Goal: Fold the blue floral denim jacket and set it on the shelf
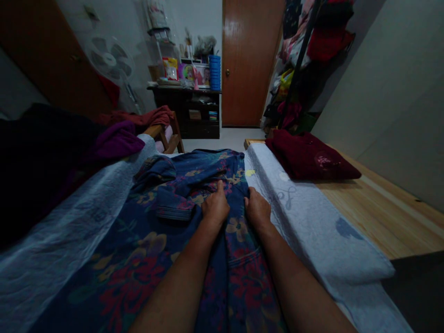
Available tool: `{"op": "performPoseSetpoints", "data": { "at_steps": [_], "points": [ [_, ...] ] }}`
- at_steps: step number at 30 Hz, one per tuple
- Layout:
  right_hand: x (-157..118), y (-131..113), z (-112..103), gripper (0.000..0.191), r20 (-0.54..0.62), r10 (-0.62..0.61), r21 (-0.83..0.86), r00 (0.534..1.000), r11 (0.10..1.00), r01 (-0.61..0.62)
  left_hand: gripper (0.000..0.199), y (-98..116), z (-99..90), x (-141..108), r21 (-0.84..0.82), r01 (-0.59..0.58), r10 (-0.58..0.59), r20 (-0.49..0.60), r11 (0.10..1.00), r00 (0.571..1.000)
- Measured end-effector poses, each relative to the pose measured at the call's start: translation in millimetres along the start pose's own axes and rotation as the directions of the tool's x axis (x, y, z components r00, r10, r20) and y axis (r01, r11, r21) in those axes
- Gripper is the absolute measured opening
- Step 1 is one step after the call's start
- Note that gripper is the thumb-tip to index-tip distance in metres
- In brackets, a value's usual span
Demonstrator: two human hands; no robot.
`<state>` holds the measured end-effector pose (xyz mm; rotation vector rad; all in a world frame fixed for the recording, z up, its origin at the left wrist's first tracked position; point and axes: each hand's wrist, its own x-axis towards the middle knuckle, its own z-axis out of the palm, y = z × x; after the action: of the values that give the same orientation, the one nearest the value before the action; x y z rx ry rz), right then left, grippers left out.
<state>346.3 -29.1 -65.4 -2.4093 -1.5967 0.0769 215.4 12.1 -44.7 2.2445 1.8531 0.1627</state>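
A dark blue garment point(138, 249) with a print of red and yellow flowers lies spread in front of me; it looks like denim, long in the body. One of its sleeves lies folded over the front, the stitched cuff point(175, 210) pointing toward me. My left hand point(215, 203) is closed on the cloth near the middle, thumb stretched forward along it. At the garment's right edge, my right hand point(258, 209) grips the fabric, its fingers partly hidden underneath. Both forearms reach across the lower part of the garment.
Beneath is a pale patterned sheet point(294, 217). A folded maroon garment point(308, 157) lies at right beside bare wooden boards point(381, 208). Purple cloth point(118, 141) and dark clothes are heaped at left. Behind stand a fan point(110, 59), a dark cabinet point(187, 125) and a door point(251, 64).
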Motion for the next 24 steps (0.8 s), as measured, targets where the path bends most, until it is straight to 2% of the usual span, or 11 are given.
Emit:
{"op": "performPoseSetpoints", "data": {
  "at_steps": [3,6,9,11,17,20,24],
  "points": [
    [-1,-2,-1,0.034,-0.115,-0.062,-0.044,0.992,0.997,0.057,0.067,-5,-2.4,3,0.005,-0.024,0.024,0.007,1.0,1.0],
    [0,-5,4,0.04,-0.18,-0.232,-0.017,0.956,0.972,0.232,0.064,-10,-4.0,7,-0.048,-0.048,0.046,-0.042,0.998,0.998],
    [0,-7,13,0.046,-0.079,-0.422,0.064,0.903,0.902,0.427,0.06,-14,-1.2,13,-0.194,-0.04,0.025,-0.077,0.98,0.997],
    [-1,-7,20,0.048,0.018,-0.473,0.086,0.881,0.878,0.47,0.058,-15,3.6,18,-0.315,-0.06,0.031,-0.095,0.947,0.995],
    [-4,-8,19,0.055,0.156,-0.499,0.059,0.853,0.866,0.496,0.051,-17,20.1,31,-0.596,-0.168,0.083,-0.168,0.786,0.982],
    [-5,-9,14,0.056,0.197,-0.508,0.054,0.838,0.859,0.509,0.049,-20,24.4,35,-0.618,-0.18,0.054,-0.218,0.765,0.974],
    [-5,-10,9,0.055,0.24,-0.503,0.044,0.83,0.86,0.509,0.057,-21,26.5,37,-0.606,-0.206,0.034,-0.283,0.769,0.958]
  ]
}}
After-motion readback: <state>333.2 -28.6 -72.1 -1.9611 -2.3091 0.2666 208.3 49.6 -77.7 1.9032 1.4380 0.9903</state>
